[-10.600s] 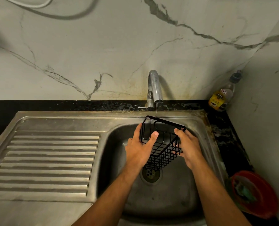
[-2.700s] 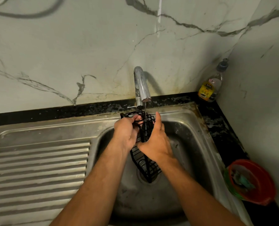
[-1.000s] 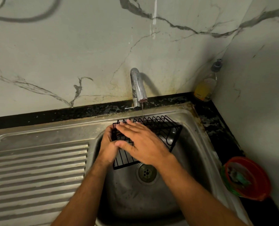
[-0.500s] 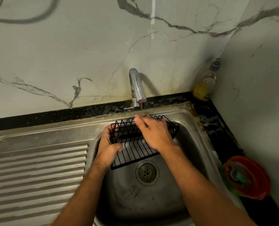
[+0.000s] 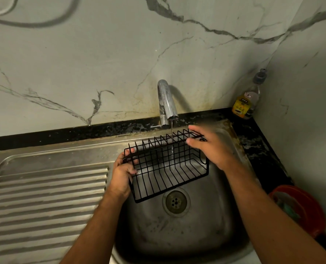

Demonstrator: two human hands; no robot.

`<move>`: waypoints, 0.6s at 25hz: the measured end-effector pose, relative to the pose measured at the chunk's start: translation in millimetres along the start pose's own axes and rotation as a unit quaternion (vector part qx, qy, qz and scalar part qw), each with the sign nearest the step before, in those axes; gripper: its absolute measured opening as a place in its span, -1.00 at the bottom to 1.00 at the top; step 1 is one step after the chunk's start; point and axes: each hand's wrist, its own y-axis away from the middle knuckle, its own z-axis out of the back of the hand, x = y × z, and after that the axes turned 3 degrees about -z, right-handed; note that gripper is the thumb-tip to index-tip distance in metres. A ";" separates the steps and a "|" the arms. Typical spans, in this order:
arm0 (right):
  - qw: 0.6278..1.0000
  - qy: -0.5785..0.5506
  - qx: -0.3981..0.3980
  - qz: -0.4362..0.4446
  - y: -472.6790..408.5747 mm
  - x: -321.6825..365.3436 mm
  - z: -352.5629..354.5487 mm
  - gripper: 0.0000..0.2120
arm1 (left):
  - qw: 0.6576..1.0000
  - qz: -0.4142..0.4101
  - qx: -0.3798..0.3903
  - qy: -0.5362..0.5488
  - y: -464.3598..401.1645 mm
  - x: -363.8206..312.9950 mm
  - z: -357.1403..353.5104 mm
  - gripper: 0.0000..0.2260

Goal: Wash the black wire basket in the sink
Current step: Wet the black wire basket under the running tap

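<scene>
Over sink (image 5: 177, 235), right hand (image 5: 213, 149) now at basket (image 5: 169, 166) end.

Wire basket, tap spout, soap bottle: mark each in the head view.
black wire basket (image 5: 164, 168), head view, on its wire floor near the middle.
tap spout (image 5: 167, 101), head view, on the chrome curve above the outlet.
soap bottle (image 5: 244, 107), head view, on the yellow label.

Left hand (image 5: 122, 173) grips black wire basket (image 5: 169, 166) under tap (image 5: 166, 103); right hand (image 5: 213, 149) touches.

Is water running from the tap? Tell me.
Yes, a thin stream falls from the tap into the black wire basket.
</scene>
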 end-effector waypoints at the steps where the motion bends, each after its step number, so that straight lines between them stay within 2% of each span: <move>1: 0.999 -0.044 0.012 -0.003 -2.3 -5.5 -4.7 -0.42 | 1.000 -0.003 -0.007 0.013 1.8 -0.6 0.0 -0.42; 2: 0.997 -0.071 0.004 -0.016 -5.4 -10.2 -10.1 -0.37 | 0.999 -0.006 -0.015 0.030 4.2 -1.2 -0.8 -0.50; 3: 0.996 -0.086 -0.020 -0.035 -9.8 -13.2 -15.4 -0.40 | 0.998 -0.004 -0.024 0.050 6.7 -0.9 -1.7 -0.55; 5: 0.993 -0.070 -0.087 -0.037 -17.8 -12.1 -22.6 -0.62 | 0.997 0.008 -0.036 0.068 9.1 2.8 0.7 -0.57; 7: 0.992 -0.038 -0.117 -0.009 -17.1 -6.9 -28.1 -0.70 | 0.998 0.031 -0.035 0.047 6.0 10.8 9.5 -0.55; 11: 0.996 -0.039 -0.078 0.037 -2.4 5.8 -30.0 -0.58 | 0.994 0.059 -0.088 0.003 -0.4 26.6 34.1 -0.51; 15: 0.994 -0.002 -0.033 0.107 0.6 14.5 -40.8 -0.50 | 0.992 0.082 -0.096 0.004 -1.8 29.4 44.4 -0.68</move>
